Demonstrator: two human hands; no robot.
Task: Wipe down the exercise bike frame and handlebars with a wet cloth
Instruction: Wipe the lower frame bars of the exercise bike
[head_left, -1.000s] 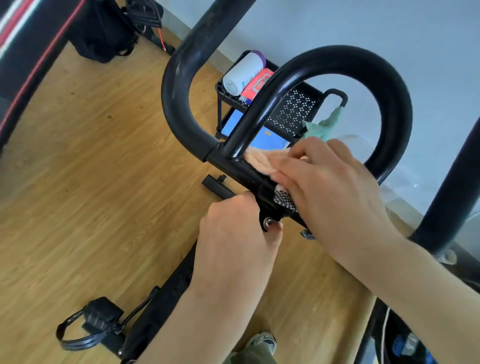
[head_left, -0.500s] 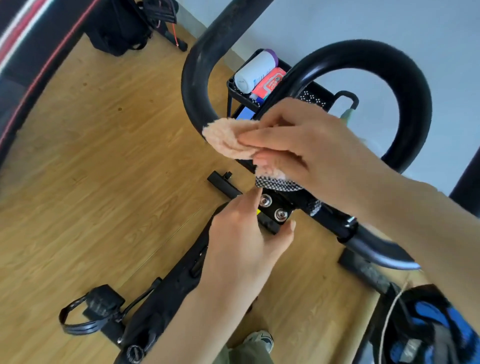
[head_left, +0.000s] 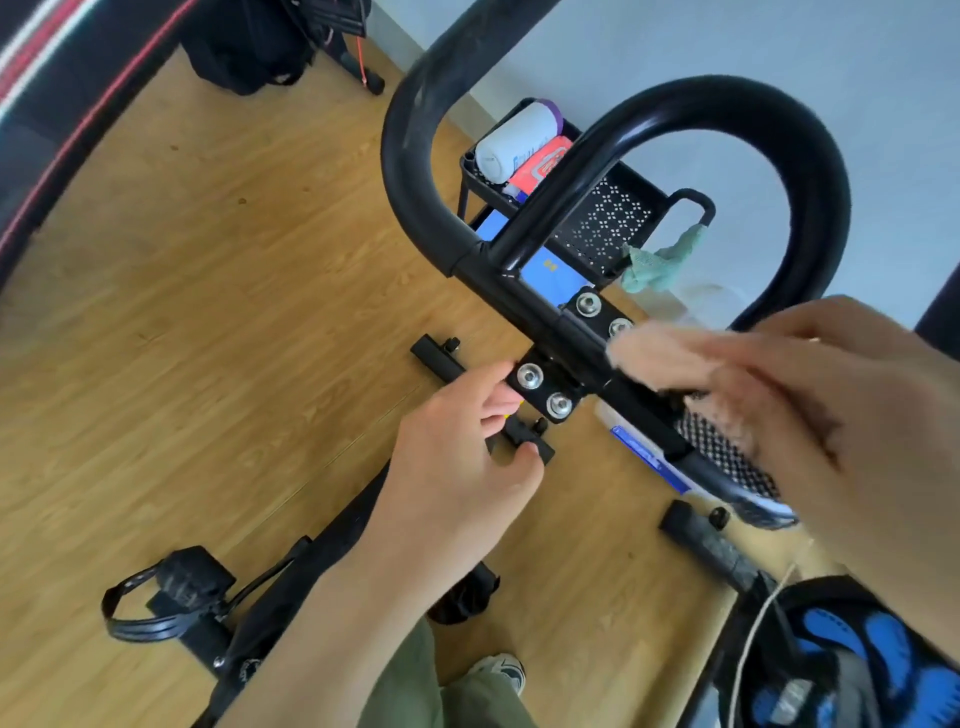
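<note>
Head view looks down on the black handlebars (head_left: 524, 208) of an exercise bike above a wooden floor (head_left: 208, 312). The right hand (head_left: 810, 415) pinches a peach cloth (head_left: 654, 358) between fingers and thumb; the hand and cloth are blurred. The cloth lies over the crossbar (head_left: 639, 400) just right of the clamp plate (head_left: 566, 358), whose four silver bolts show. A checkered edge of the cloth hangs below the hand against the bar.

The left hand (head_left: 462, 457) sits under the clamp on its left side, fingers half curled, fingertips (head_left: 498, 374) touching the edge of the plate by the nearest bolt, thumb toward a small black knob below. It grips nothing that can be made out.

Behind the handlebars stands a black perforated rack (head_left: 613, 218) by the wall, holding a white bottle (head_left: 514, 140) and a red packet (head_left: 540, 166); a green rag (head_left: 665, 260) hangs from its side. Lower left, a pedal (head_left: 171, 592) with its strap sticks out from the frame (head_left: 322, 561). A shoe (head_left: 498, 670) and olive trouser leg show at the bottom edge.
</note>
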